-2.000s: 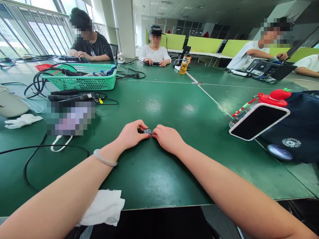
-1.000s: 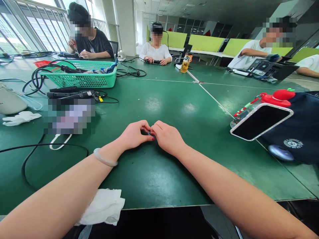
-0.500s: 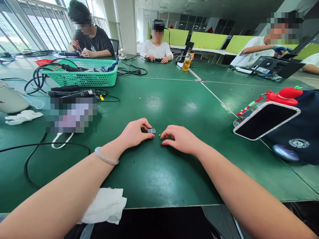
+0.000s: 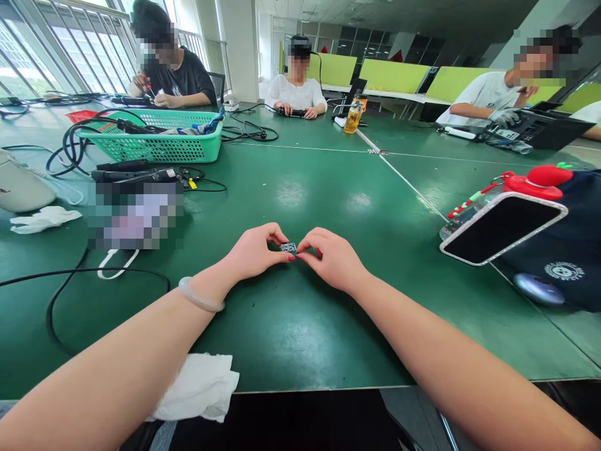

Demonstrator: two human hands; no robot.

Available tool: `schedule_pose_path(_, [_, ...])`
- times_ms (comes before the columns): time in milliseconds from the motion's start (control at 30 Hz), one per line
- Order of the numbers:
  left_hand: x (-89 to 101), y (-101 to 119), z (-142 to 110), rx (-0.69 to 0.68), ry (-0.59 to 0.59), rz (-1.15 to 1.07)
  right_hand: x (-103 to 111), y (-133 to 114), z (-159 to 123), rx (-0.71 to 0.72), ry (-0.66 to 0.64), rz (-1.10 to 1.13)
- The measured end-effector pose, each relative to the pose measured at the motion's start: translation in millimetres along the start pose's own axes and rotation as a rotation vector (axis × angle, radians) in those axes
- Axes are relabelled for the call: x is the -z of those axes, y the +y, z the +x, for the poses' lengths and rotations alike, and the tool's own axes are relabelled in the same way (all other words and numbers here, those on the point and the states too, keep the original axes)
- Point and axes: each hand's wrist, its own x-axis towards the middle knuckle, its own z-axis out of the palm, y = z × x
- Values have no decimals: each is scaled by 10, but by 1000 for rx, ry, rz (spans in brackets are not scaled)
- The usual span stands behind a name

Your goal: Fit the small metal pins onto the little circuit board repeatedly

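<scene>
My left hand [image 4: 256, 250] pinches a small circuit board [image 4: 288, 248] between thumb and forefinger, just above the green tabletop. Dark and pale markings cover the board; it is too small to read. My right hand [image 4: 331, 258] meets the board's right edge, thumb and forefinger closed together. Whatever sits between those right fingertips is hidden. A pale bangle [image 4: 200, 295] circles my left wrist.
A green basket [image 4: 154, 147] of cables and tools stands at the back left, black devices [image 4: 138, 174] before it. To the right, a phone [image 4: 504, 228] leans on a red-lidded bottle [image 4: 535, 181]. Tissue [image 4: 201, 385] lies by the front edge. Several people sit around the table [image 4: 300, 332].
My right hand has moved left and its fingers have closed up against the board. A tiny piece seen by its fingertips is now hidden. At the far right, a person's gloved hand has lowered.
</scene>
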Motion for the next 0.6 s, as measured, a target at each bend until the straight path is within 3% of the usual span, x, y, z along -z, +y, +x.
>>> schedule_pose_path(300, [-15, -19, 13, -30, -22, -174, -58, -33, -10, 115, 191, -26])
schedule_pose_path(600, [-20, -13, 14, 37, -86, -424, -52, -68, -25, 170, 264, -93])
